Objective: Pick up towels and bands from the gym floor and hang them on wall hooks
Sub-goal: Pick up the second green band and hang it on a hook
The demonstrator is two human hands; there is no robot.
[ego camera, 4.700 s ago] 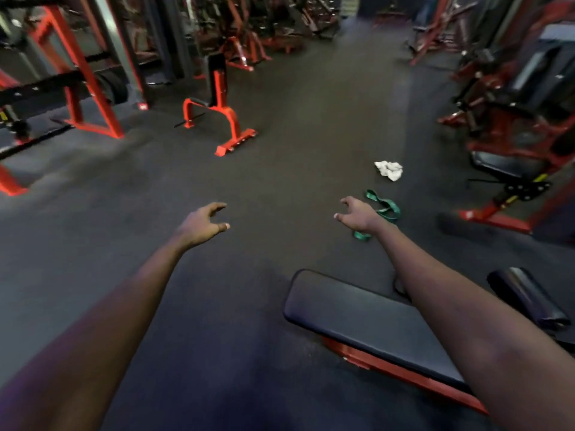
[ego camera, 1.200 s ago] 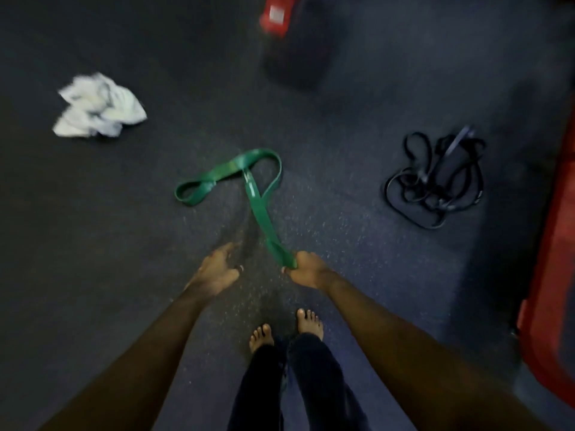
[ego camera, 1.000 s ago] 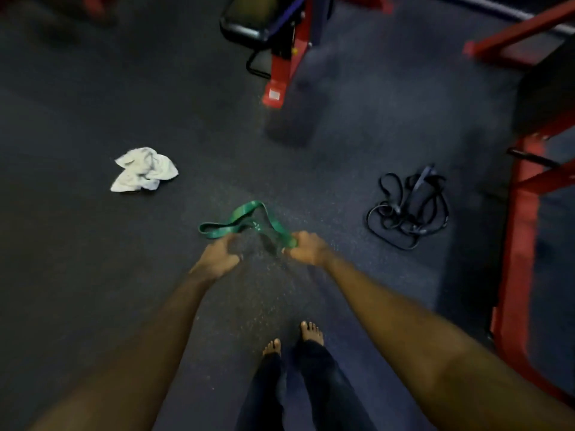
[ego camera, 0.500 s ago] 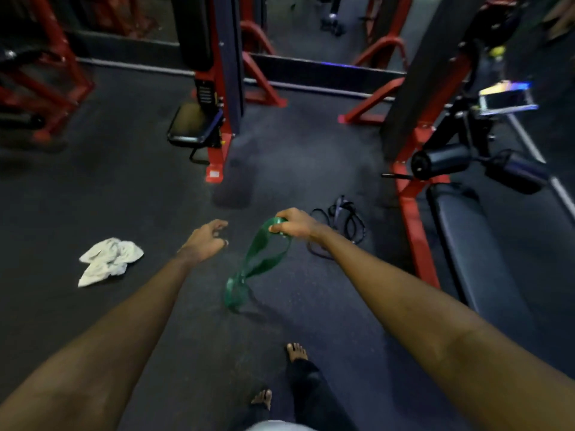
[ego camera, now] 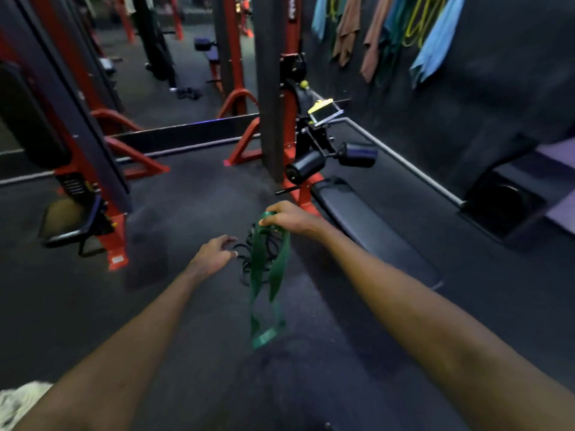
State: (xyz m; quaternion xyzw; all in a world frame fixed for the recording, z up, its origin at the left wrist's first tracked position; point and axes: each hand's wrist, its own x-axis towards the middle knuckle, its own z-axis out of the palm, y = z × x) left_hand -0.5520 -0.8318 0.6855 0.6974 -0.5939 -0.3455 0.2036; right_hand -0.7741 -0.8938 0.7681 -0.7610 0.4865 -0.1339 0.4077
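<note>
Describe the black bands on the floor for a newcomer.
Start at the long black bench. On the floor left of it lie the black bands, behind the green band hanging from the right hand. They're a thin dark tangle, not one broad strip.

No text is legible; white lettering on the red upright (ego camera: 292, 14) is blurred.

One green band (ego camera: 265, 335), one white towel (ego camera: 15, 405)

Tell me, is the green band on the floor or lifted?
Lifted: the right hand grips the green band at its top, and it dangles freely.
</note>
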